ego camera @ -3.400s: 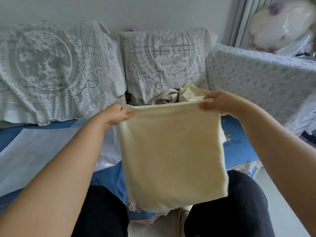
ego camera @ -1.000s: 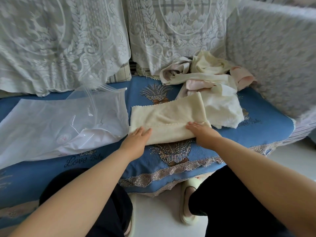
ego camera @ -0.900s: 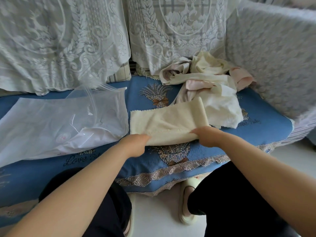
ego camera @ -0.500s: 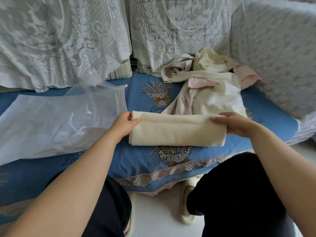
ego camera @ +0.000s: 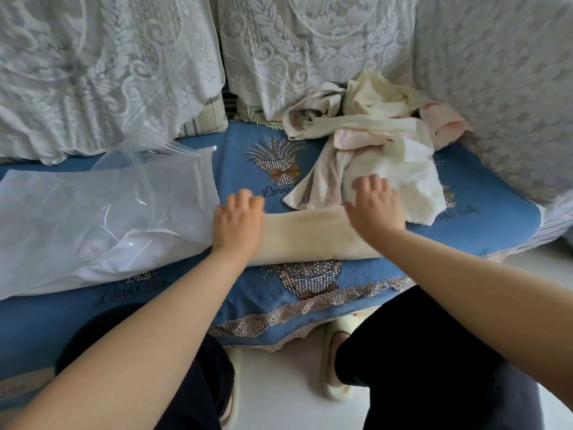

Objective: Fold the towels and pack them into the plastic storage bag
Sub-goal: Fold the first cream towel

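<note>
Head view, looking down onto a sofa seat with a blue embroidered cover [ego camera: 483, 218]. A cream towel [ego camera: 307, 237], folded into a long narrow band, lies flat across the front part of the seat, its long edges running left to right. The left hand [ego camera: 238, 225] lies palm-down on the left end of the band with fingers straight and together, flat on the cloth and gripping nothing. The right hand [ego camera: 375, 209] lies palm-down on the right part of the band with fingers spread and straight, likewise gripping nothing; its fingertips reach the edge of the pile behind. That pile of unfolded towels [ego camera: 381, 144], cream, white and pale pink, sits crumpled toward the back right of the seat, touching the far edge of the folded band. A clear plastic storage bag [ego camera: 93, 218] lies flat on the left of the seat, its open mouth raised and facing right, its near corner just beside the left hand; something white shows inside it, not identifiable. White lace covers [ego camera: 108, 66] drape the backrest cushions and the right armrest. Below, the person's dark-trousered knees and a pale slipper [ego camera: 338, 367] on a light floor are visible.
</note>
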`<act>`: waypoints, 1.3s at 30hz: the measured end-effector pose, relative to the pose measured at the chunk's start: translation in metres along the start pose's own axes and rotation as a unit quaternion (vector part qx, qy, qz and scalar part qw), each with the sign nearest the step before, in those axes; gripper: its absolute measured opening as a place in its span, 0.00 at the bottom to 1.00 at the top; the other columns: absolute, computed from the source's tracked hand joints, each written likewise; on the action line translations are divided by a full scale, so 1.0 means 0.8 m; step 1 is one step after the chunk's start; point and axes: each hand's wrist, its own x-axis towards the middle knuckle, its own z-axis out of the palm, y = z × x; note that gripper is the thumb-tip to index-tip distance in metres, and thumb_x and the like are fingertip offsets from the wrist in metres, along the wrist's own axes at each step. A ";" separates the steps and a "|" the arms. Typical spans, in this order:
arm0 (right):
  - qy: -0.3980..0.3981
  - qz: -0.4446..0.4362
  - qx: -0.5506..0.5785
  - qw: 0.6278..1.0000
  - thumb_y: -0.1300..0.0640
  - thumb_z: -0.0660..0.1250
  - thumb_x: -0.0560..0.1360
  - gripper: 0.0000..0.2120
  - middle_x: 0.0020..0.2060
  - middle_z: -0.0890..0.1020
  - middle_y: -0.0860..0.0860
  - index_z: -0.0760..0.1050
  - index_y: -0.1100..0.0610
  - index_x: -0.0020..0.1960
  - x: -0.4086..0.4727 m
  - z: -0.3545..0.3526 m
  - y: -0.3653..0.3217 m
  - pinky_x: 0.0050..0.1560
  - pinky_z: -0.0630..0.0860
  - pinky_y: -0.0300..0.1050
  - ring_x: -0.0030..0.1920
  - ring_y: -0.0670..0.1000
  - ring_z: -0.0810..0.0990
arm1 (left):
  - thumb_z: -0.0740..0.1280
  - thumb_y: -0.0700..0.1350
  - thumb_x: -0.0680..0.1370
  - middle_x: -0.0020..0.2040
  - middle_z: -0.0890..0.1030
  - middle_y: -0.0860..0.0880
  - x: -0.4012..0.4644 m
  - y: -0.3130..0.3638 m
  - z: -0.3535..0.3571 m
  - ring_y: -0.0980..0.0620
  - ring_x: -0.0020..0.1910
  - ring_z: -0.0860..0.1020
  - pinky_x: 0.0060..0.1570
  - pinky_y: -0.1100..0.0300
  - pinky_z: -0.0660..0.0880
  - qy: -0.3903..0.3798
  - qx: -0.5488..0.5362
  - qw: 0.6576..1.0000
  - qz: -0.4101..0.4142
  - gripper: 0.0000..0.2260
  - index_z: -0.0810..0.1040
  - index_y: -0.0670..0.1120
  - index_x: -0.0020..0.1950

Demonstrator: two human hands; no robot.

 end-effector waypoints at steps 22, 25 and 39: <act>-0.193 -0.177 0.011 0.965 0.46 0.42 0.82 0.25 0.78 0.48 0.45 0.44 0.46 0.78 -0.059 0.057 -0.062 0.75 0.39 0.57 0.77 0.50 0.42 | 0.49 0.67 0.77 0.71 0.65 0.43 0.015 -0.021 0.016 0.43 0.71 0.62 0.67 0.50 0.59 -0.315 0.025 0.948 -0.046 0.33 0.63 0.45 0.72; -0.220 -0.168 0.006 0.961 0.45 0.40 0.81 0.26 0.78 0.44 0.44 0.40 0.46 0.77 -0.053 0.058 -0.058 0.75 0.38 0.59 0.77 0.49 0.39 | 0.49 0.73 0.73 0.71 0.66 0.43 0.023 -0.027 0.009 0.43 0.71 0.62 0.67 0.50 0.59 -0.326 0.058 0.943 -0.045 0.40 0.64 0.43 0.72; -0.141 0.070 0.399 0.903 0.55 0.56 0.80 0.15 0.57 0.80 0.51 0.73 0.54 0.65 -0.021 0.004 -0.048 0.55 0.72 0.45 0.55 0.53 0.78 | 0.73 0.45 0.72 0.62 0.74 0.47 0.057 0.024 -0.060 0.47 0.57 0.76 0.52 0.51 0.77 -0.220 -0.632 0.701 -0.248 0.24 0.68 0.52 0.65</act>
